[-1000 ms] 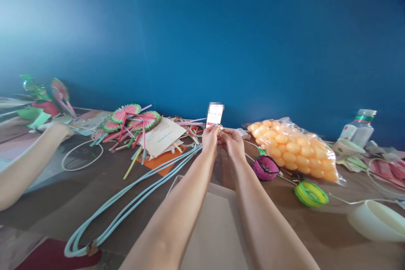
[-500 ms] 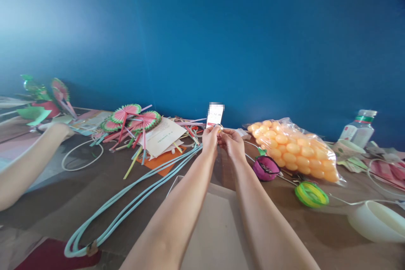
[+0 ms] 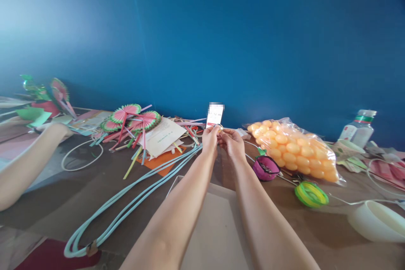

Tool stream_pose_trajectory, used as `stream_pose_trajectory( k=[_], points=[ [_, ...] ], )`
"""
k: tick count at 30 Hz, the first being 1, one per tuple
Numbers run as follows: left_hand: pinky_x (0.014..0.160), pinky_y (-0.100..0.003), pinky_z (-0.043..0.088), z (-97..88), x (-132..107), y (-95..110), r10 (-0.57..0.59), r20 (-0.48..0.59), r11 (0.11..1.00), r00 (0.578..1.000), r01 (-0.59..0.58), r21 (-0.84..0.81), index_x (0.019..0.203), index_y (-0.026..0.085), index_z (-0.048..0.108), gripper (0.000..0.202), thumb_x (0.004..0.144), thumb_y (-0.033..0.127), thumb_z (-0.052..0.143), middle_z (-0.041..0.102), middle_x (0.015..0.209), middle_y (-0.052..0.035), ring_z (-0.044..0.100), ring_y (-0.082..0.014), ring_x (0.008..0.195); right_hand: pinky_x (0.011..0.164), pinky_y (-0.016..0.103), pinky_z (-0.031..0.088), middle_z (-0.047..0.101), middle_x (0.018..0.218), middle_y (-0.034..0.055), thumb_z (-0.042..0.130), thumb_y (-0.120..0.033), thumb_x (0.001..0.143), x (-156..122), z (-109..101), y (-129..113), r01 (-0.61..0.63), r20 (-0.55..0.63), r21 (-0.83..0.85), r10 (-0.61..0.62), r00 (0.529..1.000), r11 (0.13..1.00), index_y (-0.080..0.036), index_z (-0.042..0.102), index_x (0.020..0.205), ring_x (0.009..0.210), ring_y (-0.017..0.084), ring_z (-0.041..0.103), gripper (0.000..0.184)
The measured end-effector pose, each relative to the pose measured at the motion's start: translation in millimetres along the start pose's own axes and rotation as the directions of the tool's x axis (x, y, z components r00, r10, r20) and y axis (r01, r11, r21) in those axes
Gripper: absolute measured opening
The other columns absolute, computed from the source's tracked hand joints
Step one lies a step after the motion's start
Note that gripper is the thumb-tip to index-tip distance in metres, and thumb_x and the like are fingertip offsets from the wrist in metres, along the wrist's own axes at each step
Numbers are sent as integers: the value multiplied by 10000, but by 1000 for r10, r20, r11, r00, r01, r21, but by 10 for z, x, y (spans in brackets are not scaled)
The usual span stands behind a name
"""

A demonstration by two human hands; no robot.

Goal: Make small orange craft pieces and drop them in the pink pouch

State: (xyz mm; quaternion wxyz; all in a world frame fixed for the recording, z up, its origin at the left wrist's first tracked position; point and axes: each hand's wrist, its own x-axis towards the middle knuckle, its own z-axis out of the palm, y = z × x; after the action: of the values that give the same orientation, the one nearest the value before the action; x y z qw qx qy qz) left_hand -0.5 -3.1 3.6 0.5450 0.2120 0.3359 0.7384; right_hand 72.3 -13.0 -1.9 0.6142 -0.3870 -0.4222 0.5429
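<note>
Both my arms reach out over the brown table point(image 3: 126, 194). My left hand point(image 3: 210, 138) and my right hand point(image 3: 232, 140) meet at the far middle, fingers pinched together around a small gold ring-like object point(image 3: 220, 127). Just behind the fingertips stands a small white card point(image 3: 215, 115) with a blurred top. What else the fingers hold is too small to tell.
Light blue hoops point(image 3: 133, 202) lie at left. Pink and green paper fans point(image 3: 133, 119) and strips are heaped behind. A bag of orange balls point(image 3: 294, 147), a magenta cup point(image 3: 266, 168), a green coil point(image 3: 311, 193), a white bowl point(image 3: 376, 220) and a bottle point(image 3: 359, 128) are right. Another person's arm point(image 3: 25, 164) reaches in at left.
</note>
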Motion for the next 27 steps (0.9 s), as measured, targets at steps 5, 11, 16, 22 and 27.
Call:
stream_pose_trajectory(
  k=[5,11,16,22,27],
  points=[
    [448,-198,322,4,-9,12,-10,7,1000,1000,10,12,682,140,601,205,683,283,748,518,545,18,460,-75,450,434,208,456,687,675,-23,830,-350,600,7,-6,12,5,3,-11,-5,1000,1000,-200,588,877,475,96,569,398],
    [449,-193,339,3,-8,4,1,18,1000,1000,-1,1,695,137,611,193,680,275,746,532,557,16,473,-75,457,440,196,454,691,686,-20,813,-338,612,11,-11,21,5,1,19,-5,1000,1000,-192,596,885,476,84,564,378],
    [447,-189,333,-12,-3,-7,2,7,1000,1000,-2,11,708,141,616,193,686,277,751,530,560,20,463,-68,448,439,204,461,701,703,-12,805,-342,620,9,-12,22,7,1,3,-7,1000,1000,-197,604,888,491,94,579,365],
    [433,-185,325,-11,3,-15,-13,-3,1000,1000,13,-11,709,141,611,224,665,284,778,532,562,23,463,-65,442,434,201,458,703,703,-12,808,-344,621,12,-18,30,5,3,-3,-5,1000,1000,-198,614,884,498,99,586,358],
    [433,-191,319,-5,-8,-2,-10,4,1000,1000,10,4,712,144,610,219,674,292,768,520,548,28,455,-68,438,426,196,447,691,674,-17,815,-322,614,5,-16,13,-8,7,3,8,1000,1000,-196,613,867,480,92,569,348]
  ],
)
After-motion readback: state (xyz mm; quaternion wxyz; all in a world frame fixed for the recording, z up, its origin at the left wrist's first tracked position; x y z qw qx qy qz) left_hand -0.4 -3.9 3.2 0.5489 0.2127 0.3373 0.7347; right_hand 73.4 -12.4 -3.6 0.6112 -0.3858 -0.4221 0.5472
